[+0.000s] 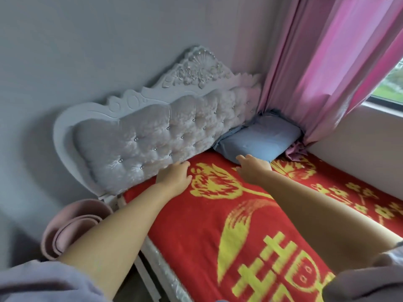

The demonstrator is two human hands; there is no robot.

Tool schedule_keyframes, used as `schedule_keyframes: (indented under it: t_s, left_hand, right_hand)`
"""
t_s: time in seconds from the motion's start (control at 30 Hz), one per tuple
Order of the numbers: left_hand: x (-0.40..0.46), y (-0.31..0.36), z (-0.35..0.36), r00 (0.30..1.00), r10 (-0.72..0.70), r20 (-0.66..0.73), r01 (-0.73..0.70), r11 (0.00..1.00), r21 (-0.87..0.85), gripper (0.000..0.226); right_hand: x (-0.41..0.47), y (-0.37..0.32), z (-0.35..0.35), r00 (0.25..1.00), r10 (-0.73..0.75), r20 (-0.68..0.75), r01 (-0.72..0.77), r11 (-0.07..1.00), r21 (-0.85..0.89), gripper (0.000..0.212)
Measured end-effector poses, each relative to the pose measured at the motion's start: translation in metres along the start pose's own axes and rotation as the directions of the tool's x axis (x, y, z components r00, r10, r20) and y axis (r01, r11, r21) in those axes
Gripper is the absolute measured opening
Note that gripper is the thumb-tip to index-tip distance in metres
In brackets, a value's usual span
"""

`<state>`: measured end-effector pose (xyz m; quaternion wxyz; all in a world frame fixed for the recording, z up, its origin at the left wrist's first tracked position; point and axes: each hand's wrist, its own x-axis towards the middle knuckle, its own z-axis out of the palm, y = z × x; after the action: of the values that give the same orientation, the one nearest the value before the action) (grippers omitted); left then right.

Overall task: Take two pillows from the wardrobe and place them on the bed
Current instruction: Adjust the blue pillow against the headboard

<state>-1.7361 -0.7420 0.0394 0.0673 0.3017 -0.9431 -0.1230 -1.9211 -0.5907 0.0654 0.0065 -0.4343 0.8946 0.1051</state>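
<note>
A light blue pillow (pixel 260 140) lies at the far right corner of the bed (pixel 218 225), against the tufted headboard and the pink curtain. The bed is covered by a red blanket with yellow patterns. My right hand (pixel 250 165) reaches forward with fingers apart, its tips touching the pillow's near edge. Resting on the blanket by the base of the headboard is my left hand (pixel 174 177), open and holding nothing. No second pillow is in view, and the wardrobe is out of sight.
A white carved headboard (pixel 152 131) with grey tufted padding stands against the wall. A pink curtain (pixel 322 68) hangs at the right beside a window (pixel 390 83). A rolled pink mat (pixel 72 227) stands on the floor left of the bed.
</note>
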Motion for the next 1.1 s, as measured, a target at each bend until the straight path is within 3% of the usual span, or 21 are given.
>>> schedule_keyframes:
  t_s: [0.13, 0.3, 0.63, 0.77, 0.93, 1.1]
  left_hand:
    - [-0.014, 0.026, 0.004, 0.995, 0.091, 0.041, -0.092, 0.995, 0.041, 0.041]
    - [-0.045, 0.006, -0.006, 0.992, 0.118, 0.045, -0.121, 0.991, 0.056, 0.041]
    - [-0.148, -0.005, 0.012, 0.978, 0.131, 0.161, -0.129, 0.991, -0.024, 0.046]
    - [-0.171, -0.052, 0.003, 0.984, 0.096, 0.151, -0.084, 0.993, -0.086, 0.044]
    - [-0.2, -0.154, -0.021, 0.989, -0.074, 0.127, 0.093, 0.984, -0.155, 0.043]
    - [-0.263, -0.23, -0.034, 0.979, -0.185, 0.085, 0.198, 0.963, -0.183, 0.026]
  right_hand:
    - [-0.032, -0.002, 0.015, 0.997, 0.08, 0.013, -0.08, 0.997, 0.016, 0.033]
    - [-0.067, -0.028, 0.025, 0.994, 0.11, -0.022, -0.106, 0.983, 0.152, 0.037]
    - [-0.177, -0.087, 0.029, 0.994, 0.085, 0.069, -0.09, 0.993, 0.077, 0.042]
    - [-0.179, -0.132, 0.018, 0.996, 0.066, 0.055, -0.068, 0.997, 0.047, 0.042]
    - [-0.164, -0.235, 0.013, 0.99, -0.139, 0.017, 0.139, 0.99, -0.033, 0.038]
    - [-0.165, -0.336, 0.021, 0.962, -0.273, 0.006, 0.27, 0.953, 0.138, 0.041]
